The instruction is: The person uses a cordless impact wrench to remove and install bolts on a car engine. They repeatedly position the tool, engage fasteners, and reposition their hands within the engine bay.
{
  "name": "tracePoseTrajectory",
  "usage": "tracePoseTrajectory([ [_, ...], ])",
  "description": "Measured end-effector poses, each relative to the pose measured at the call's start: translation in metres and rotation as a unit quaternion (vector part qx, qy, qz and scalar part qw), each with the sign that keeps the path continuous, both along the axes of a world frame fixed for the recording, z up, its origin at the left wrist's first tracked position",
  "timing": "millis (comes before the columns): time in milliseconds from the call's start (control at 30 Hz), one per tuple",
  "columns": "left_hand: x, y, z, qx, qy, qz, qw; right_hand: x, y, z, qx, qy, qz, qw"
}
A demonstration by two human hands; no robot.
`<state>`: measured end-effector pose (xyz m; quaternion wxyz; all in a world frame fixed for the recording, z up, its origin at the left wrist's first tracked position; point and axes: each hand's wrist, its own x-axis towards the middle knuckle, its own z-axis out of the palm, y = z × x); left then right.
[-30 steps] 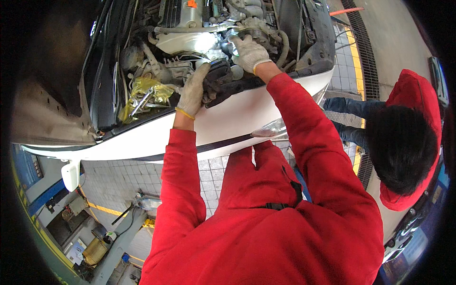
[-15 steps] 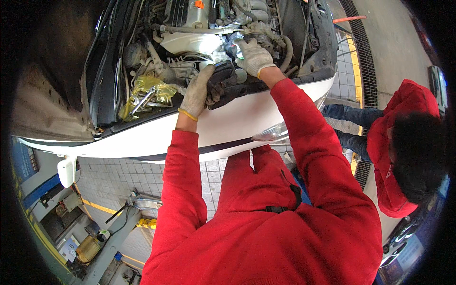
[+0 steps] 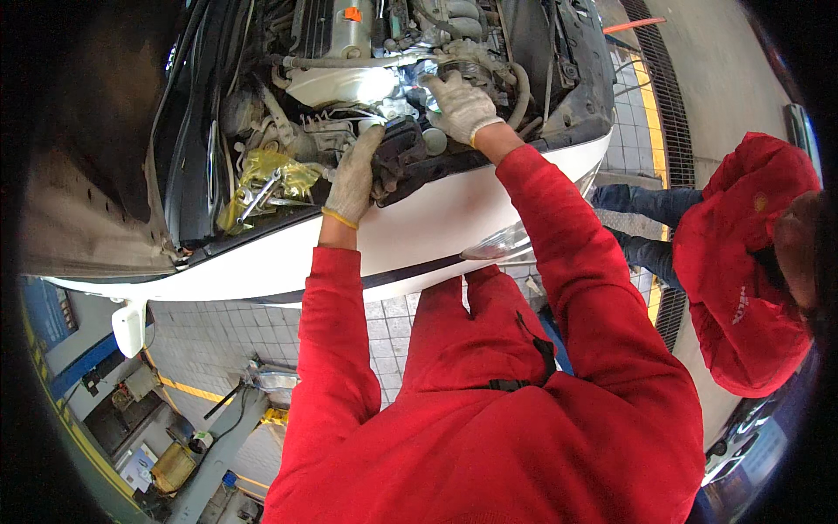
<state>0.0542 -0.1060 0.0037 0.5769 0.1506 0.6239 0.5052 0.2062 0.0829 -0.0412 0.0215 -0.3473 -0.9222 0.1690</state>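
The engine bay of a white car lies open before me. My left hand [image 3: 352, 179], in a whitish knit glove, grips the side of a dark plastic part [image 3: 401, 144] near the bay's front edge; its fingertips are mostly hidden. My right hand [image 3: 463, 109], gloved too, reaches in beside the ribbed pulley [image 3: 471, 70]. Its fingers are curled by a brightly lit spot, and what they hold cannot be made out. Strong glare falls on the pale cover [image 3: 327, 86] left of that hand. A round whitish cap [image 3: 436, 141] sits between my hands.
Several wrenches [image 3: 262, 194] lie on yellow plastic wrap [image 3: 301, 175] at the bay's left. The white front panel [image 3: 419, 223] runs across before me. A person in a red jacket [image 3: 742, 271] stands at right. A side mirror [image 3: 129, 330] juts out at left.
The view has shifted slightly. Both hands stay at nearly the same spots in the bay. At right, the other person's head has moved toward the picture's edge.
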Motion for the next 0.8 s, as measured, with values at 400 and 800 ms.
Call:
tracePoseTrajectory([
  [400,0.018,0.008,0.012,0.059,0.026,0.088,0.994,-0.018,-0.004,-0.020,-0.029,-0.065,-0.056,0.996],
  [800,0.004,0.001,-0.002,0.021,0.054,0.005,0.998,-0.028,-0.002,-0.038,-0.024,-0.061,-0.069,0.995],
])
